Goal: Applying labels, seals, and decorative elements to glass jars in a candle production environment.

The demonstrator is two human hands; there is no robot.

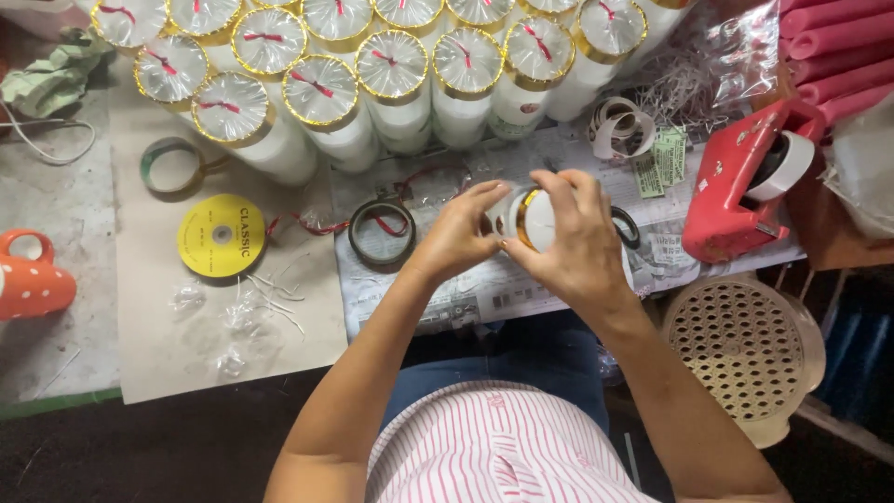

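While held over newspaper at surface centre, small white jar w/ gold band [533, 220] sits clamped between both hands. Left hand [458, 233] pinching jar's left end w/ fingertips; right hand [579, 235] wrapped over top and right side, fingers curled round it. Hands close together, touching only via jar. Can't tell what's under right palm.

Just left of left hand: dark tape ring [382, 233] flat on newspaper [484, 289], red ribbon [410, 182] trailing through and past it. Further left on brown paper: yellow ribbon spool [222, 236], flat; above it a greenish tape ring [170, 166]. Scraps of clear film and thin white strips near spool.

Beyond hands, far edge of surface: packed rows of white jars [321, 93] w/ gold rims, clear film tops tied w/ red ribbon, upright, touching each other. Right of them: curled white paper strips [622, 126], green labels [661, 160].

Right side: red tape dispenser [745, 182] w/ white roll, near right hand but apart. Below it, round perforated beige stool [745, 349]. Pink foam tubes [838, 47] top right corner.

Far left edge: orange mug w/ white dots [30, 275], lying well apart from hands.
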